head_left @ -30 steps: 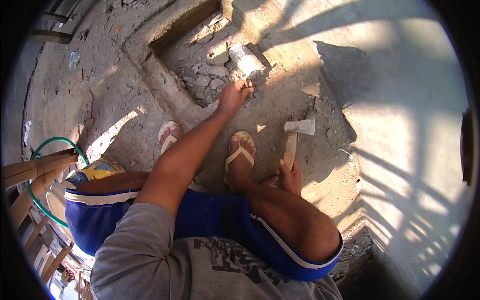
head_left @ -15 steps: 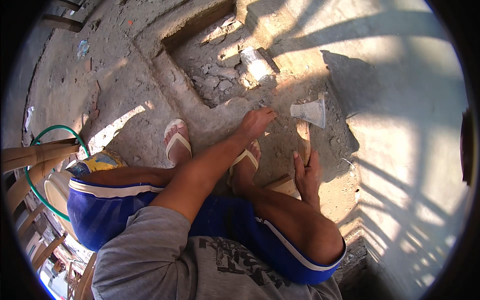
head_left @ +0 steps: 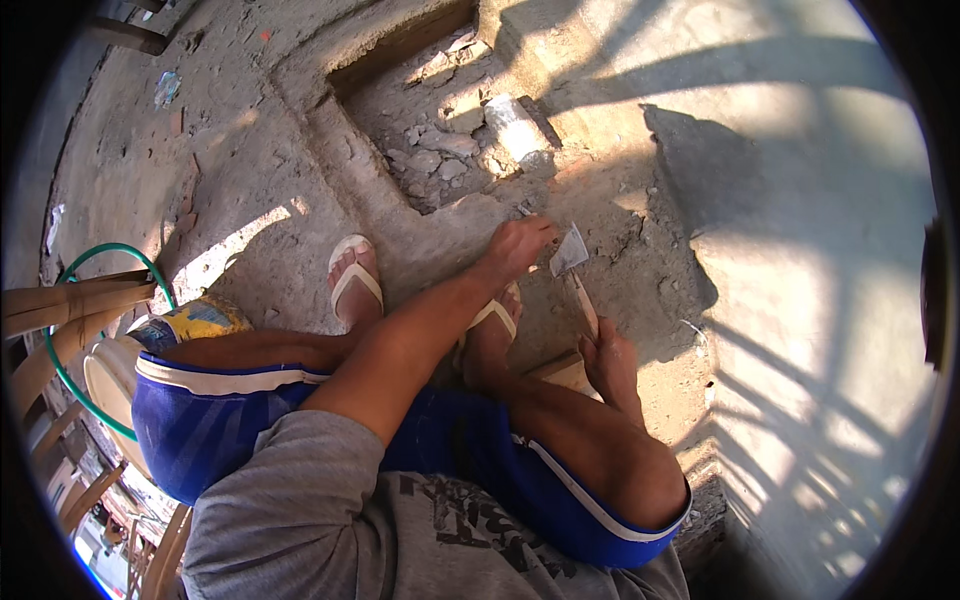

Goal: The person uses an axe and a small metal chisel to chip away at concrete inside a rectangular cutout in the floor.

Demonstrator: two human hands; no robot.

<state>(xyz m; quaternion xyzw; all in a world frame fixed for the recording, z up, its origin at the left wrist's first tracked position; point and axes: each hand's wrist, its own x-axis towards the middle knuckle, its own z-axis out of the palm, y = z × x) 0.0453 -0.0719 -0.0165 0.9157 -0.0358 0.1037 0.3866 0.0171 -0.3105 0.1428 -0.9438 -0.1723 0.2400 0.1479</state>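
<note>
My left hand [head_left: 523,241] is closed low over the dirt, pinching something small that I cannot make out. Just right of it, the metal head [head_left: 568,250] of a hatchet tilts toward my fingers. My right hand [head_left: 610,358] grips the hatchet's wooden handle [head_left: 585,305] from below. Beyond my left hand, a recessed square pit [head_left: 350,131] holds broken rubble [head_left: 425,160] and a whitish cylindrical piece [head_left: 512,128]. My sandalled feet [head_left: 355,285] stand on the concrete at the pit's near side. A piece of wood [head_left: 555,372] lies partly hidden behind my right leg.
A pale concrete surface [head_left: 810,270] with striped shadows runs along the right. At the left are a green hose [head_left: 62,368], bamboo poles [head_left: 70,295], a paint-stained container [head_left: 200,325] and a pale bucket [head_left: 110,380]. Dark wooden legs [head_left: 130,35] show at the top left.
My left hand has moved from beside the whitish piece down and right. The hatchet rose a little, then its head swung left and down toward my left hand.
</note>
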